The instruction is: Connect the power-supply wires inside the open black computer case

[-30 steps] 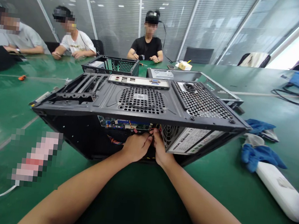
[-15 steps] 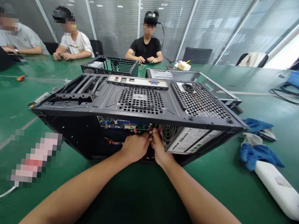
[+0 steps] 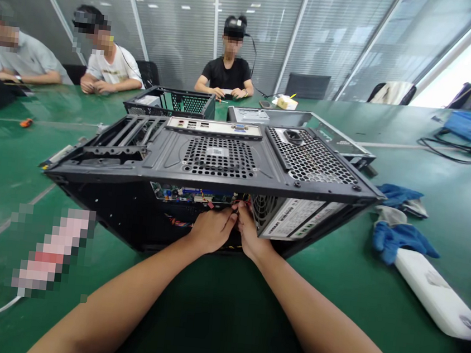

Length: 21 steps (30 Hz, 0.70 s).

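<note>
A black computer case (image 3: pixel 153 162) stands on the green table, its back panel facing up and its open side toward me. Inside it, my left hand (image 3: pixel 212 229) and my right hand (image 3: pixel 250 231) meet at the fingertips, both closed on something small that I cannot make out. Thin red wires show by my right fingers. Behind my hands lies a motherboard (image 3: pixel 187 193). The labelled power supply (image 3: pixel 298 219) sits just right of my right hand. Coloured cables (image 3: pixel 178 222) hang to the left of my left hand.
Blue gloves (image 3: pixel 401 239) and a long white object (image 3: pixel 437 293) lie at the right. Beyond the case are an open black frame (image 3: pixel 192 104) and a metal panel (image 3: pixel 336 134). Three people sit across the table (image 3: pixel 2 157). A blurred pink item (image 3: pixel 53 253) lies left.
The whole view has shifted slightly, so the case and table objects appear a little further left. Both hands stay together inside the case, with only slight finger movement.
</note>
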### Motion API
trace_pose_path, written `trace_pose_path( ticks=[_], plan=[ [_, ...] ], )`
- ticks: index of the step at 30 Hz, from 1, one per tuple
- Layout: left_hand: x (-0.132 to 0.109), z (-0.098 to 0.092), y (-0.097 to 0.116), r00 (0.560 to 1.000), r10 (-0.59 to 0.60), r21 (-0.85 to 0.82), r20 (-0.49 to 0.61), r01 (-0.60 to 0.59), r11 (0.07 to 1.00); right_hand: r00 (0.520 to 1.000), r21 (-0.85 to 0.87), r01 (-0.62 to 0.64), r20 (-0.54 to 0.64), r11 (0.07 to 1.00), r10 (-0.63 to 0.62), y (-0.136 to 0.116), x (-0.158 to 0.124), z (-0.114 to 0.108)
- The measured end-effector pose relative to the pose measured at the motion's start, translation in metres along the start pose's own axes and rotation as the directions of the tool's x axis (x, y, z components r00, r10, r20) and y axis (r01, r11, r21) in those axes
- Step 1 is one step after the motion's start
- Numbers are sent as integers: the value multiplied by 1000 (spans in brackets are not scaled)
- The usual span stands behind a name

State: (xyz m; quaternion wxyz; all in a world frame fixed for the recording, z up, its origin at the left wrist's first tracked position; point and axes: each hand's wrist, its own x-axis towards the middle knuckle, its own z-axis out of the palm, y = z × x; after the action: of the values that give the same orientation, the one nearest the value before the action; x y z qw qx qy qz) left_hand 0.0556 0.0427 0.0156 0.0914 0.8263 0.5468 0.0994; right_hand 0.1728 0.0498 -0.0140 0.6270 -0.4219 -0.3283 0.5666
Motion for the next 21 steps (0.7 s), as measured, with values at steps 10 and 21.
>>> trace_pose_path(
  ticks=[10,21],
  plan=[
    [2,5,-3,999,-25,26,-22,26,999,999,-39,-9,-46,999,7,-2,0,1],
    [2,5,-2,999,-15,-2,-31,15,1000,998,-48,-1,-63,999,-2,1,1,0]
  ],
)
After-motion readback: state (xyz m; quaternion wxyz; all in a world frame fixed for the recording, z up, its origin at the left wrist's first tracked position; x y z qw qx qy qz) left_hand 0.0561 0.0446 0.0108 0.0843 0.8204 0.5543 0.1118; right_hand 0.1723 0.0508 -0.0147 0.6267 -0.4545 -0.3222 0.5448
